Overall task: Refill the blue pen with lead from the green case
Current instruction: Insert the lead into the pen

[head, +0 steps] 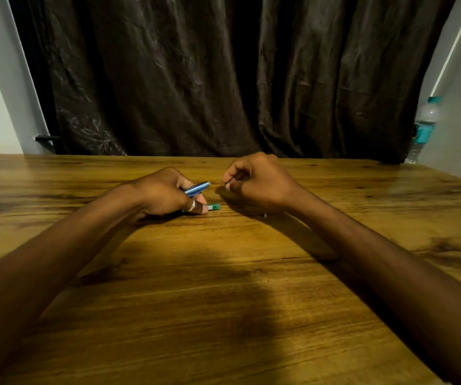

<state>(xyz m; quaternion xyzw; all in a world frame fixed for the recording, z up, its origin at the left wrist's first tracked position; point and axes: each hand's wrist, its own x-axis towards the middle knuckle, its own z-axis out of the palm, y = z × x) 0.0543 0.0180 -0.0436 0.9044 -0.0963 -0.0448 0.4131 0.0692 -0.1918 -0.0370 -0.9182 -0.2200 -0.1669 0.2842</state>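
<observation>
My left hand point(165, 194) rests on the wooden table point(223, 301) and grips the blue pen point(197, 188), whose end points up and right toward my right hand. The green case point(214, 207) lies flat on the table, touching my left fingertips, partly hidden by them. My right hand point(259, 184) hovers just right of the pen's end, thumb and forefinger pinched together on what looks like a thin dark lead; it is too fine to see clearly. A small pale piece point(265, 215) lies on the table under my right wrist.
A dark curtain point(223, 79) hangs behind the table's far edge. A plastic water bottle point(423, 129) with a teal label stands at the far right corner by the wall. Bare wood stretches between my forearms toward the near edge.
</observation>
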